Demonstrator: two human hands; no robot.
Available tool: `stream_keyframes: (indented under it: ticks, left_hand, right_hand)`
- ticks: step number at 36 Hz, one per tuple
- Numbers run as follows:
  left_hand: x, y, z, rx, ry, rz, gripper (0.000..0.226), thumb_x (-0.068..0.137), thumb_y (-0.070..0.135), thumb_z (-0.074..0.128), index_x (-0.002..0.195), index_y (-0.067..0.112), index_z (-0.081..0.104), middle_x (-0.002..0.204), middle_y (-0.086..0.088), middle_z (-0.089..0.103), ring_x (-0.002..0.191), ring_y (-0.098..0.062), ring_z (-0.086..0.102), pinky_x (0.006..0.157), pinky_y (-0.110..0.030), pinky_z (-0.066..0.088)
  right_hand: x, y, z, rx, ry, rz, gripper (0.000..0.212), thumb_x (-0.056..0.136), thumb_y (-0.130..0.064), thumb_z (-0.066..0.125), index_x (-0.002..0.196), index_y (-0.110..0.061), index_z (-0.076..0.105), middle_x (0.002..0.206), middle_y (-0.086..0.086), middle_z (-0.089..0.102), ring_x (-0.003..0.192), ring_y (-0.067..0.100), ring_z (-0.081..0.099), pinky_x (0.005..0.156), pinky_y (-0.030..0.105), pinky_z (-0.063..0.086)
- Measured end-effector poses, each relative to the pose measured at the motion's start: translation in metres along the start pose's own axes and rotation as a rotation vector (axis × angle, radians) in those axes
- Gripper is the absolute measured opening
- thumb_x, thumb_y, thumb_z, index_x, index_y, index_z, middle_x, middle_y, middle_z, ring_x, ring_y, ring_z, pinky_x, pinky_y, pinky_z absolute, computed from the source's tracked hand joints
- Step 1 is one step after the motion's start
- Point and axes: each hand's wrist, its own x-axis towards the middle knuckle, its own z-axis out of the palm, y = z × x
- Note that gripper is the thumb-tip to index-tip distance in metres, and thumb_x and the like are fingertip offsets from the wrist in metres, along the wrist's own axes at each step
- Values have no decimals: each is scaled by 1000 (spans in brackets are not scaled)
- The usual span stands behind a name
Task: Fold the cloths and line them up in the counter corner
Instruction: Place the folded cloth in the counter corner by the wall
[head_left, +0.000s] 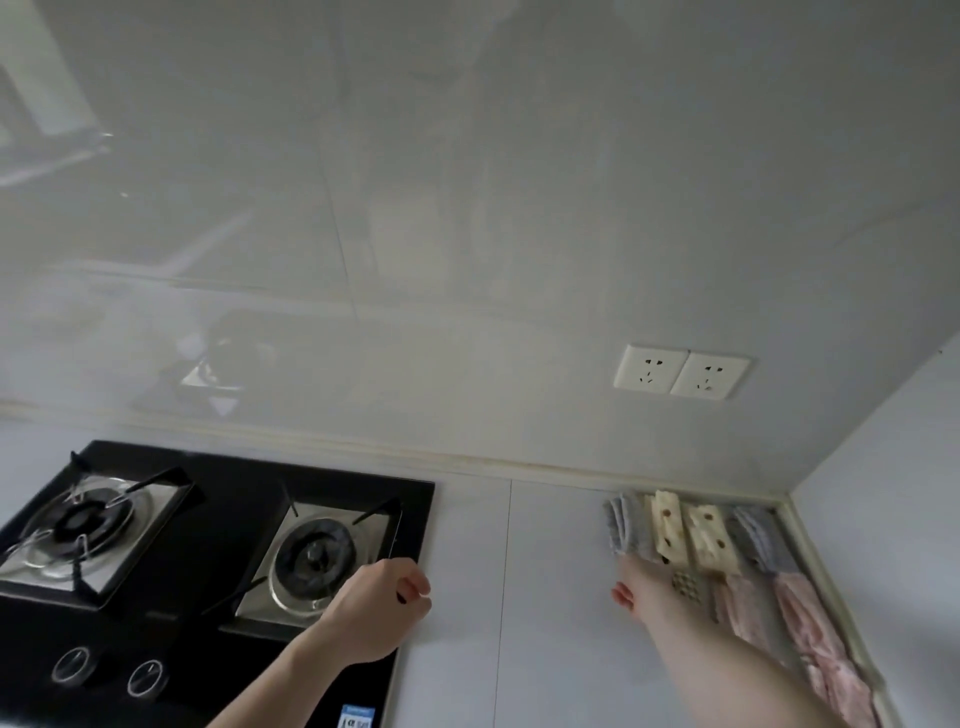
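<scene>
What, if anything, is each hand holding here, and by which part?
The left hand is curled over the stove edge with nothing in its grip. The right hand reaches to the grey folded cloth; whether it holds it cannot be told.

black two-burner gas hob (208, 545) set into pale counter (545, 623), left | two knobs (109, 670) at its front | double wall socket (681, 371) on glossy backsplash (467, 234), right

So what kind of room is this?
Most likely a home kitchen: a two-burner gas hob set into a counter, wall sockets above, and folded cloths in the corner.
</scene>
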Motion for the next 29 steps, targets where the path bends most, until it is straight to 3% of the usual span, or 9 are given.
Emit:
stream_keyframes:
  ticks: [3, 6, 8, 17, 20, 23, 26, 29]
  left_hand:
    - [-7, -5, -5, -1, 6, -9, 8, 89, 36, 64, 95, 39, 68, 87, 19, 72, 83, 3, 66, 81, -20, 56]
    - [-19, -13, -13, -13, 31, -19, 7, 90, 34, 65, 92, 40, 66, 86, 19, 72, 81, 4, 66, 76, -16, 54]
    - [-30, -23, -20, -10, 37, -28, 7, 90, 34, 66, 91, 41, 65, 86, 19, 71, 83, 4, 65, 78, -14, 52]
    - [-111, -96, -67, -63, 158, -105, 4, 86, 32, 69, 87, 34, 73, 79, 21, 72, 76, 8, 65, 76, -18, 55]
    - [-147, -129, -87, -82, 227, -146, 6, 85, 29, 68, 86, 34, 71, 78, 23, 71, 75, 3, 66, 75, -24, 56]
    - [-188, -163, -106, -116, 302, -180, 12, 87, 30, 66, 96, 34, 71, 80, 17, 71, 71, 3, 65, 64, -14, 49]
    - [-232, -204, -120, -142, 362, -202, 12, 88, 29, 63, 96, 36, 68, 84, 17, 71, 77, 0, 65, 64, -14, 49]
    - [-280, -249, -130, -150, 372, -221, 17, 94, 31, 64, 110, 37, 62, 99, 20, 67, 86, 0, 64, 70, -15, 50]
  right_hand:
    - [-15, 15, 5, -218, 44, -70, 62, 92, -27, 53, 144, 4, 39, 136, 22, 52, 103, 35, 61, 57, 27, 43]
    - [-51, 22, 14, -374, 61, -171, 71, 90, -15, 62, 152, 0, 30, 149, 25, 44, 121, 40, 58, 91, 41, 51]
    - [-77, 27, 26, -425, -12, -217, 73, 89, -15, 63, 153, -4, 29, 150, 22, 44, 124, 38, 58, 98, 40, 50]
    - [-217, 41, 130, -598, -328, -582, 64, 88, -14, 67, 147, -11, 41, 145, 12, 51, 132, 24, 50, 103, 24, 37]
    - [-279, 52, 171, -651, -481, -688, 63, 86, -20, 69, 145, -21, 45, 143, 1, 53, 118, 19, 61, 100, 25, 43]
    - [-343, 68, 208, -648, -627, -761, 58, 86, -26, 68, 140, -30, 48, 134, -9, 59, 103, 8, 65, 93, 23, 46]
    - [-401, 91, 246, -655, -726, -823, 58, 87, -30, 66, 141, -36, 47, 135, -13, 56, 110, 4, 61, 91, 21, 45]
    - [-452, 116, 281, -680, -788, -898, 57, 88, -31, 66, 142, -36, 47, 141, -15, 50, 117, 4, 57, 87, 17, 44]
